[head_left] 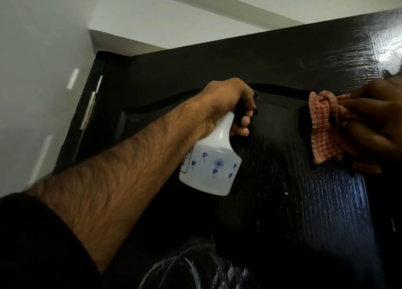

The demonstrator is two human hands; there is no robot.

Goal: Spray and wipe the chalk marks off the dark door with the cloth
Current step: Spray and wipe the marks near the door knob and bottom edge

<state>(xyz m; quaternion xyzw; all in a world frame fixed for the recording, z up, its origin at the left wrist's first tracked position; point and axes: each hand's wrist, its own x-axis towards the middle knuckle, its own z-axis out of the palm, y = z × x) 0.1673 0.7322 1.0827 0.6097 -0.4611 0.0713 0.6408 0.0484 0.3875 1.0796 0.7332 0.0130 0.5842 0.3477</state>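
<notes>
1. while your left hand (230, 106) grips the neck of the white spray bottle (212, 165), fingers curled round its dark trigger head, the bottle hangs below that hand against the dark door (282, 201).
2. your right hand (374, 119) pinches the red checked cloth (324, 128), which bunches to its left, touching the door.
3. chalk marks (195, 267) lie well below both hands.

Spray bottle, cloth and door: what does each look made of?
Spray bottle: translucent white plastic, printed with blue balloons, black trigger head. Cloth: woven fabric in a red-and-pale check, soft and crumpled. Door: dark, glossy surface with embossed wood grain; glare suggests laminate or lacquer, though solid wood cannot be ruled out.
</notes>
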